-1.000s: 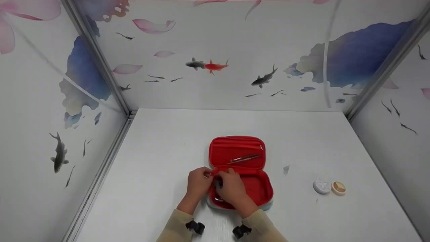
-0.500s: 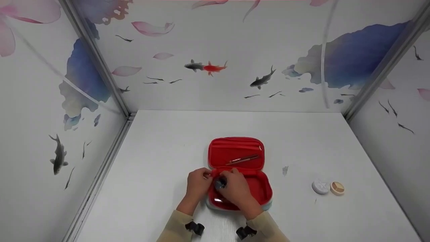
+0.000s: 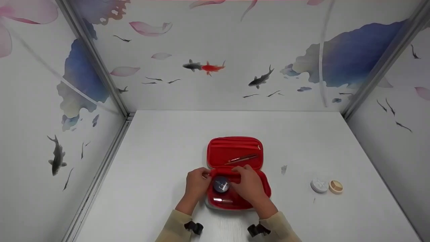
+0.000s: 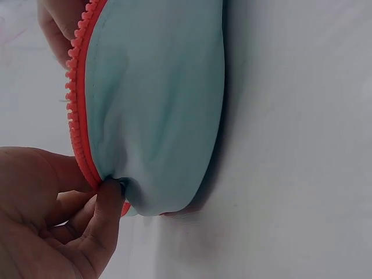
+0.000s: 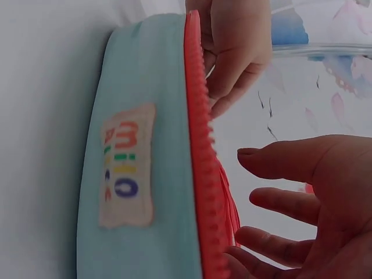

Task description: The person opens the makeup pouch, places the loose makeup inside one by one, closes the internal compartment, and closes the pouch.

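Note:
A zipped case with a red lining stands open, its lid (image 3: 218,154) folded back. Outside, its fabric (image 4: 157,104) is pale blue-green. My left hand (image 3: 197,183) pinches the zipper edge at the case's back left corner, thumb and finger on the rim in the left wrist view. A round dark container (image 3: 221,184) with a shiny top sits in the left part of the case. In front of it lies a small tube (image 3: 222,200) with a silvery end. My right hand (image 3: 250,185) is over the case's right part, fingers spread and holding nothing in the right wrist view.
Slim pencil-like sticks (image 3: 241,159) lie on the open lid. To the right are a white round piece with a star relief (image 3: 319,185) and a round piece with beige sections (image 3: 336,187). A small translucent scrap (image 3: 284,169) is nearby. Patterned panels surround the white table (image 3: 161,144).
My right hand has let go of the round dark container and moved right, leaving it and the tube in plain sight. The left hand keeps its pinch on the case's corner.

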`<state>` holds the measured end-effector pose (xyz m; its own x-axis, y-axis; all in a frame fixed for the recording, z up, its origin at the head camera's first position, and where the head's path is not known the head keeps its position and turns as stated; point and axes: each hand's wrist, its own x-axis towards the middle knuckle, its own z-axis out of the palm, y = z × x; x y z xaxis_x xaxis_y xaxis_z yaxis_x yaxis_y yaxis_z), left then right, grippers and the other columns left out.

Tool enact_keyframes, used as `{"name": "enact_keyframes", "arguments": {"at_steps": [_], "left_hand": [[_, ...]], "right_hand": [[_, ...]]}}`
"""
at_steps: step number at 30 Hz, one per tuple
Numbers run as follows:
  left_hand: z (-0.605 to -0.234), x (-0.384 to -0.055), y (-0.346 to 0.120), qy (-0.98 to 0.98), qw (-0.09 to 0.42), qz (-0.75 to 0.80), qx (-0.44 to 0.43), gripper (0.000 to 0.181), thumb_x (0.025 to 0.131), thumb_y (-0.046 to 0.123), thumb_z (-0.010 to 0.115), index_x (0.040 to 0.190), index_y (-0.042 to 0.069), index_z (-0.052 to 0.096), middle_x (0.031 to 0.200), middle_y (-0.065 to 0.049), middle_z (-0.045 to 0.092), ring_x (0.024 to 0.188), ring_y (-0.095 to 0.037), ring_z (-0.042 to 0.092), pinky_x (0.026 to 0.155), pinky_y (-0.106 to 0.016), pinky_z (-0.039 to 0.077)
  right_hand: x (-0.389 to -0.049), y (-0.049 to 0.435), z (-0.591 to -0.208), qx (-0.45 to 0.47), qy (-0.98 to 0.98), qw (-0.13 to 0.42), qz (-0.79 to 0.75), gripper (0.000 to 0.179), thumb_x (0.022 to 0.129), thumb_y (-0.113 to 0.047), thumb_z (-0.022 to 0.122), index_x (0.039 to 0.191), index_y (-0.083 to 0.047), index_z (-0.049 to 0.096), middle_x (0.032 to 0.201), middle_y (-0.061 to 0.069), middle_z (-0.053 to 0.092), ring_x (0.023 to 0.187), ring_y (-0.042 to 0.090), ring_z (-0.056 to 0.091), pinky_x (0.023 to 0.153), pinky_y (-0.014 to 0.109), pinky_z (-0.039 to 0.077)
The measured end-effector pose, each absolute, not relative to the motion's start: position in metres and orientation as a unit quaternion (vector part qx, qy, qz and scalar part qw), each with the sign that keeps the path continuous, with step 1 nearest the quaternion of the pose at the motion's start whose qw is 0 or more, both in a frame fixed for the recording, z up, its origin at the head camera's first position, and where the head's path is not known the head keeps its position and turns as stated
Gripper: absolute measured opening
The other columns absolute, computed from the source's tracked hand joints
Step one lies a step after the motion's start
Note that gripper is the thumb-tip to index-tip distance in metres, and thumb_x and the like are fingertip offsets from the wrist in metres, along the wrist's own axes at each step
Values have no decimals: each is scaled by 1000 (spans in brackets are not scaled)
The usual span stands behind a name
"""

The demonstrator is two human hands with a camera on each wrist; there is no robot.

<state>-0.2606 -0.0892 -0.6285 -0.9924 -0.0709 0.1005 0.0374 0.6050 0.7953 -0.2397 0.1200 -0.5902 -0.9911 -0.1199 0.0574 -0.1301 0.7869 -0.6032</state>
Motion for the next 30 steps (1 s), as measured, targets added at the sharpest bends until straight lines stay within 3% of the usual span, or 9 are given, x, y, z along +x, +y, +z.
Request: {"name": "enact_keyframes", "arguments": {"at_steps": [6,12,22,30], "left_hand": [[-629,-260,-90,-893,54,-446,18,13,90,2,75,101,7,81,82,0,73,78,-11,61,69,-28,54],[-625,-260,-88,-894,43,-446,25,14,91,3,75,103,7,81,84,-1,73,79,-13,62,71,-30,56],[-626,-259,-87,-896,52,-441,22,14,90,2,75,101,7,81,83,-1,73,79,-12,62,71,-30,56],[-626,-259,-88,-893,47,-447,21,14,91,2,74,102,6,81,84,-1,73,79,-13,62,71,-30,56]], "right_hand": [[-242,140,-592,45,-944,14,325,42,87,-18,87,126,-14,73,116,8,68,101,21,65,93,47,62],[-249,162,-588,9,-939,14,345,43,90,-17,84,130,-11,70,125,16,68,111,30,67,97,53,60],[-258,201,-587,-33,-942,27,334,43,94,-20,79,134,-6,69,128,24,66,110,35,67,91,54,61],[-259,221,-590,-53,-947,28,314,44,95,-20,76,135,-5,68,132,26,64,118,42,66,99,58,57]]}}
